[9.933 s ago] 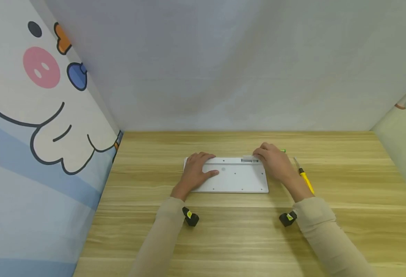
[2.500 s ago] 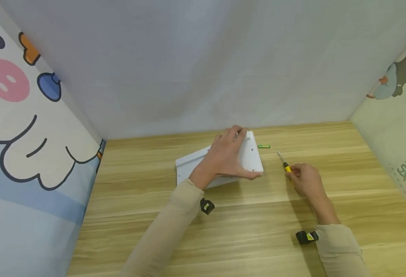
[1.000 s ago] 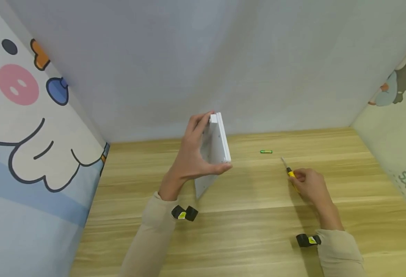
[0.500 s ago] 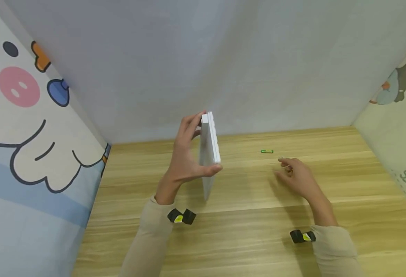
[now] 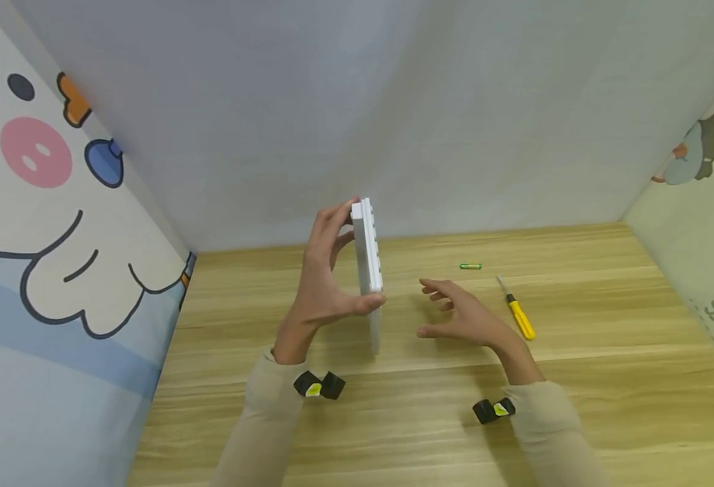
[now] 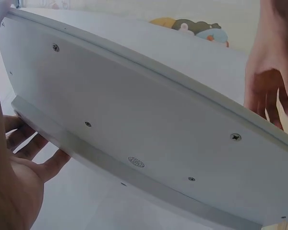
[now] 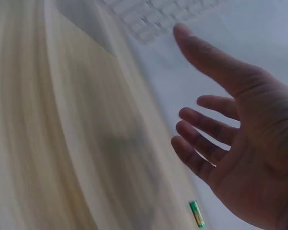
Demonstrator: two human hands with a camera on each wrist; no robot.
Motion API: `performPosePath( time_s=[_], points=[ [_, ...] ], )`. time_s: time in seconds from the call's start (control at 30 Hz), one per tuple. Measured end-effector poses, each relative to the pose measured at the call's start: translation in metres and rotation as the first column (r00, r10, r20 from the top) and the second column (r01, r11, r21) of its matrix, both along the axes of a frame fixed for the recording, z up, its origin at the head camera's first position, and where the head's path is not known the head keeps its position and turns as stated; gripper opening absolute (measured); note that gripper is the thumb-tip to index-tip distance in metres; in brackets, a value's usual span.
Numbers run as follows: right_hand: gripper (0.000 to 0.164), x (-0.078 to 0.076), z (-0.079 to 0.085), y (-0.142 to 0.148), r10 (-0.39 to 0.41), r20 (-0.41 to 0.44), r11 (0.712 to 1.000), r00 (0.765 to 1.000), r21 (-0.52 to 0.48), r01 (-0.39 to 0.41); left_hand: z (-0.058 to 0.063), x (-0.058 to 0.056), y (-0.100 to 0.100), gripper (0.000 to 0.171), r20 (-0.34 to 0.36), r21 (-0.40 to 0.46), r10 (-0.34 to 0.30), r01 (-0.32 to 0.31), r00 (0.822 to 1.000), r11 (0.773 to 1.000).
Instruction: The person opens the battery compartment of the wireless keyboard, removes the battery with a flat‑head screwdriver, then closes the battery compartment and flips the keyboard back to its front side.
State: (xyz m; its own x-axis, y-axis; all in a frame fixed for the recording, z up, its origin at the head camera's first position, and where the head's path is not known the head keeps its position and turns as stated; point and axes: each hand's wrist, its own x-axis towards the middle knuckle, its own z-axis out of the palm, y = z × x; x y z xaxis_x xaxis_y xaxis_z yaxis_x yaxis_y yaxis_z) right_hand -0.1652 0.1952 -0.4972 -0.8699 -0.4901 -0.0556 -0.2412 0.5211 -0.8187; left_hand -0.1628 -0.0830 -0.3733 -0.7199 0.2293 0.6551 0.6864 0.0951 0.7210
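A white keyboard (image 5: 366, 250) stands on edge above the table, its end toward the head camera. My left hand (image 5: 323, 281) grips that end, thumb at the near edge and fingers at the far one. In the left wrist view the keyboard's screwed underside (image 6: 134, 110) shows, and in the right wrist view its keys (image 7: 153, 17) are partly visible. My right hand (image 5: 460, 314) holds nothing; its fingers are spread, a short way right of the keyboard. A yellow-handled screwdriver (image 5: 520, 318) lies on the table beyond the right hand.
A small green battery (image 5: 470, 266) lies near the back of the wooden table (image 5: 418, 419). Behind it hangs a grey-white cloth wall (image 5: 454, 122). Printed cartoon panels (image 5: 34, 223) stand at the sides.
My right hand has let go of the screwdriver and moved left toward the keyboard. The keyboard, flat on the table earlier, was lifted and turned on edge by my left hand.
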Motion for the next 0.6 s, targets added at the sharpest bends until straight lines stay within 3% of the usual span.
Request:
performPosePath(
  time_s=[0.23, 0.6],
  points=[
    [0.113, -0.004, -0.008, -0.032, 0.063, 0.037, 0.998, 0.997, 0.002, -0.064, -0.002, -0.001, 0.003, 0.13, 0.0, 0.032, -0.028, 0.028, 1.0, 0.999],
    [0.121, -0.006, -0.015, -0.044, 0.14, 0.021, 0.99, 0.99, -0.004, -0.14, -0.004, -0.001, 0.007, 0.131, 0.036, 0.03, -0.04, 0.039, 0.999, 0.999]
  ],
)
